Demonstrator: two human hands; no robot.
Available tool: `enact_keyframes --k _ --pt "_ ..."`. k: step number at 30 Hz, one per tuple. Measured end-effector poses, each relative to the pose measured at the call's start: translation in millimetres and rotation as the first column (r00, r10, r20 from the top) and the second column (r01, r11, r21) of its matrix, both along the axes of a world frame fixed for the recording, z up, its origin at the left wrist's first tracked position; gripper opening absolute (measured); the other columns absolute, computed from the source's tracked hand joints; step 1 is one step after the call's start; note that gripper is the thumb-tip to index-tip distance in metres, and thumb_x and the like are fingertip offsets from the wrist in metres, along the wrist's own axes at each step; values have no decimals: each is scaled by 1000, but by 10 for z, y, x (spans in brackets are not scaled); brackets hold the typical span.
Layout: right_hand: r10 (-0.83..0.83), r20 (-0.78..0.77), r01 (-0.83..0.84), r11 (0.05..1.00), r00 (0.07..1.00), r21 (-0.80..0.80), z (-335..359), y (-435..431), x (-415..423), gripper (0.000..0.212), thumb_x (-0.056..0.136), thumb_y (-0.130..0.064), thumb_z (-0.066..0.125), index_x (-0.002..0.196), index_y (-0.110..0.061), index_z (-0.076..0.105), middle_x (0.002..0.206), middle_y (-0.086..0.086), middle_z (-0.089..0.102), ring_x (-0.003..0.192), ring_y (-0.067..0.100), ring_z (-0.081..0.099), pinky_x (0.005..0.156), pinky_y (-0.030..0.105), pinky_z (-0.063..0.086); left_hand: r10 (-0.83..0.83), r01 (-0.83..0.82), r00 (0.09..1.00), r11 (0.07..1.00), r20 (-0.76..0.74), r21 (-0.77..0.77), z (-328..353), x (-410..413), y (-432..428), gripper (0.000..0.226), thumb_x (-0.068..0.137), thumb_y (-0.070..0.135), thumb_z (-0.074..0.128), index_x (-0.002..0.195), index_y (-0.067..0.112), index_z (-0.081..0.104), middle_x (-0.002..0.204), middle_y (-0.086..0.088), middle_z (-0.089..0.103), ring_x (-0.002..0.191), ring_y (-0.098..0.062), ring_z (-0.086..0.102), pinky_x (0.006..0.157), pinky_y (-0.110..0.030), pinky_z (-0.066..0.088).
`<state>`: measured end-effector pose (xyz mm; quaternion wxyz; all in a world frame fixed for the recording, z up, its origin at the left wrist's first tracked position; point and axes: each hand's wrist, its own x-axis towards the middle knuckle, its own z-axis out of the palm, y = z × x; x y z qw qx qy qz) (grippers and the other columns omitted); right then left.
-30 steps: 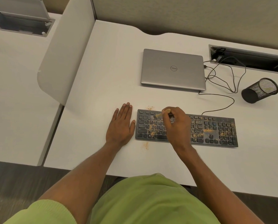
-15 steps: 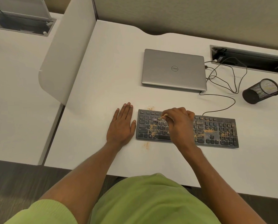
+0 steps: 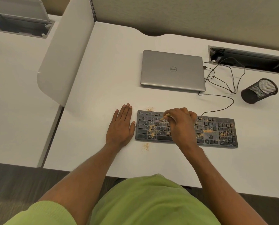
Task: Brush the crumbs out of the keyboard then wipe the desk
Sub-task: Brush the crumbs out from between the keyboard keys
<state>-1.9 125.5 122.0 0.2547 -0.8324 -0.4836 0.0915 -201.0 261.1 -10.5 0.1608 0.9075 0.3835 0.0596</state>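
On desk (image 3: 103, 78), toward front: keyboard (image 3: 216, 132). Behind it, apart: laptop (image 3: 172, 70). Right of laptop: cup (image 3: 259, 91) on its side, cable trough (image 3: 249, 60) behind. Just left of keyboard, flat on desk: left hand (image 3: 120, 127). Over keyboard's left half: right hand (image 3: 182, 124) gripping brush (image 3: 161, 119). Crumbs (image 3: 153, 131) on keys, also before front-left corner.

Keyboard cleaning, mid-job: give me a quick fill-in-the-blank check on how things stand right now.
1. The right hand holds a brush over the ____ half of the keyboard.
2. The left hand lies flat on the desk, holding ____.
3. The laptop behind the keyboard is ____.

Missing words: left; nothing; closed.
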Motion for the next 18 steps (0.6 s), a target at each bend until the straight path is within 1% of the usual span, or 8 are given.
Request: enact_keyframes --k 2,4,8,11,13,15,17,18 --pt "-36 65 38 999 997 -27 13 -58 62 14 97 -13 68 98 -25 75 96 -8 73 101 19 55 89 32 18 -2 2 1000 1000 -5 2 -7 -1 4 69 110 44 23 172 13 13 179 -3 11 166 -14 4 135 -41 8" --pt "-50 96 51 999 994 -6 47 -76 68 14 97 -13 68 98 -24 76 97 -8 73 100 17 54 90 32 19 -5 5 1000 1000 -12 -1 -9 0 4 69 110 44 21 172 13 11 179 -3 10 166 -14 4 135 -41 7" --pt "-5 -1 6 993 1000 119 108 22 -41 12 96 -15 70 97 -25 75 93 -12 71 96 10 50 89 31 20 -2 2 1000 1000 -14 -9 0 2 0 70 110 45 20 172 14 10 179 -1 7 166 -13 2 135 -41 7" --pt "30 -86 -18 989 996 148 61 118 -143 11 95 -15 71 97 -26 76 93 -13 72 97 10 52 90 34 23 -5 5 1000 1000 -11 -12 9 0 1 70 110 45 20 172 14 11 180 -2 8 166 -14 2 136 -41 7" --pt "32 -99 -20 993 995 120 4 134 -172 11 96 -15 71 97 -25 76 94 -12 72 98 9 51 92 37 25 -5 5 1000 1000 -13 -11 17 0 -1 70 110 45 19 172 14 10 180 -2 8 166 -14 2 136 -41 6" --pt "13 -85 -6 997 996 75 -32 118 -148 11 97 -16 70 97 -25 76 94 -12 72 98 10 50 93 37 24 -2 2 1000 1000 -10 -12 23 -4 2 70 110 45 20 172 13 11 180 -2 8 166 -13 2 135 -41 7" --pt "-33 -19 33 999 999 16 -39 72 -82 11 98 -17 68 98 -25 75 94 -10 72 98 13 52 92 35 22 -5 5 1000 1000 -10 -11 22 1 -1 70 110 44 21 172 13 12 180 -2 9 166 -14 3 135 -41 7" --pt "-55 37 55 998 998 -7 -36 57 -60 11 99 -17 67 98 -25 75 94 -8 72 99 16 54 92 36 23 -5 5 1000 1000 -10 -9 19 -1 3 70 110 44 21 172 13 12 180 -2 9 166 -14 3 135 -41 7"
